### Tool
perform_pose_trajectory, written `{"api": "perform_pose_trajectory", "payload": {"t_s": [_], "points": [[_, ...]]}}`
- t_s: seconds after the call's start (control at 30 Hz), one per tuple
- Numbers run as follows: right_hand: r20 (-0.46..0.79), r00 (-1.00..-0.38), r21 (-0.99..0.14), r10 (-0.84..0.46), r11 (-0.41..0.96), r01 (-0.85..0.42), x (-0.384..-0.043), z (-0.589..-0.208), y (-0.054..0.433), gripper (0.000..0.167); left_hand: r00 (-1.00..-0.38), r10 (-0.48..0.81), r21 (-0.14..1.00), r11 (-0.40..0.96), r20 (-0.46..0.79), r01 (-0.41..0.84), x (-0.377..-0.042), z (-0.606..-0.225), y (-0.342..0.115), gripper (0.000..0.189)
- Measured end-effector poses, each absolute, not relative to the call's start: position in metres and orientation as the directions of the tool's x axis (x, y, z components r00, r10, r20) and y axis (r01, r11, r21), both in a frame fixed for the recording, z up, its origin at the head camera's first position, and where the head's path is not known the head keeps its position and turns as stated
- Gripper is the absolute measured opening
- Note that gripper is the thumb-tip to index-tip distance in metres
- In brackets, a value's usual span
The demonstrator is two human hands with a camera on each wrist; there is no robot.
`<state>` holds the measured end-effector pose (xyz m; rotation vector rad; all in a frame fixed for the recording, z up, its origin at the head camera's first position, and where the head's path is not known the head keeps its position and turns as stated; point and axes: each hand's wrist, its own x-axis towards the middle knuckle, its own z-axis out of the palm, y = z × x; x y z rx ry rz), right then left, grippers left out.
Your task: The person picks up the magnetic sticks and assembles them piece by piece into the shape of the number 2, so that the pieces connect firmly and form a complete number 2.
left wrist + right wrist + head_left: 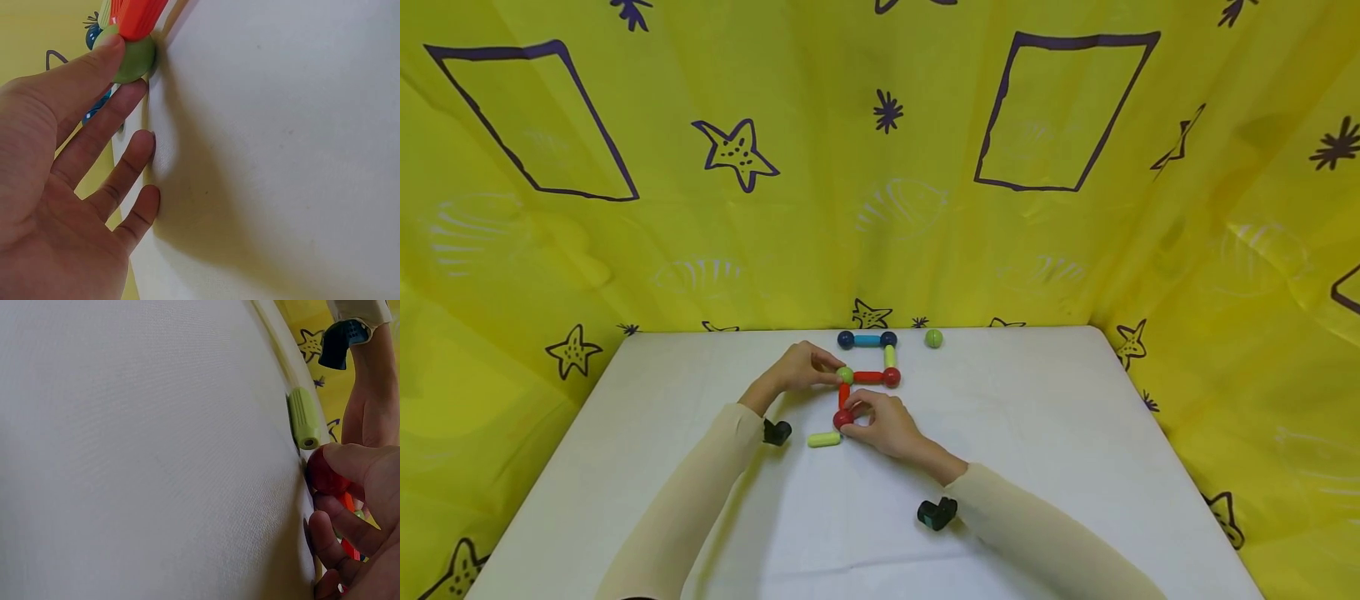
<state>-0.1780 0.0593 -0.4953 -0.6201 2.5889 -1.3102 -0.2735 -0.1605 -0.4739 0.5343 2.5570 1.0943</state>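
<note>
On the white table lies a chain of balls and rods. My left hand (805, 367) pinches the green ball (134, 59) between thumb and forefinger, its other fingers spread. A red rod (844, 395) runs from that ball to a red ball (326, 472), which my right hand (883, 423) pinches between thumb and fingers. Another red rod (868, 377) leads from the green ball to a second red ball (891, 377). From there a yellow-green rod (891, 357), a dark blue ball (888, 339), a blue rod (867, 340) and another dark blue ball (846, 339) follow.
A loose yellow-green rod (824, 439) lies near the right hand's red ball. A separate green ball (933, 338) sits towards the table's back edge. Yellow patterned curtains (820, 250) stand behind the table and at its sides. Each wrist carries a small black camera (937, 513).
</note>
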Motion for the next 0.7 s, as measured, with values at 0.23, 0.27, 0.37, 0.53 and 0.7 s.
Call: {"api": "perform_pose_trajectory", "payload": {"t_s": [0.23, 0.27, 0.37, 0.53, 0.7], "points": [[0.015, -0.899, -0.793, -0.437, 0.542, -0.277, -0.1773, -0.4905, 0.0563, 0.03, -0.885, 0.448, 0.735, 0.642, -0.126, 0.22, -0.2738, -0.4733, -0.1612, 0.026], [0.014, -0.9, -0.793, -0.436, 0.544, -0.275, -0.1773, -0.4902, 0.0562, 0.03, -0.886, 0.447, 0.735, 0.641, -0.126, 0.219, -0.2738, -0.4732, -0.1613, 0.026], [0.01, -0.901, -0.793, -0.433, 0.546, -0.271, -0.1774, -0.4896, 0.056, 0.03, -0.886, 0.447, 0.739, 0.637, -0.123, 0.219, -0.2739, -0.4724, -0.1615, 0.026], [0.01, -0.9, -0.796, -0.436, 0.541, -0.271, -0.1776, -0.4903, 0.0562, 0.031, -0.887, 0.445, 0.737, 0.64, -0.124, 0.218, -0.2742, -0.4732, -0.161, 0.026], [0.026, -0.896, -0.792, -0.444, 0.538, -0.289, -0.1788, -0.4921, 0.0567, 0.03, -0.888, 0.443, 0.737, 0.639, -0.119, 0.22, -0.2727, -0.4719, -0.1606, 0.026]]}}
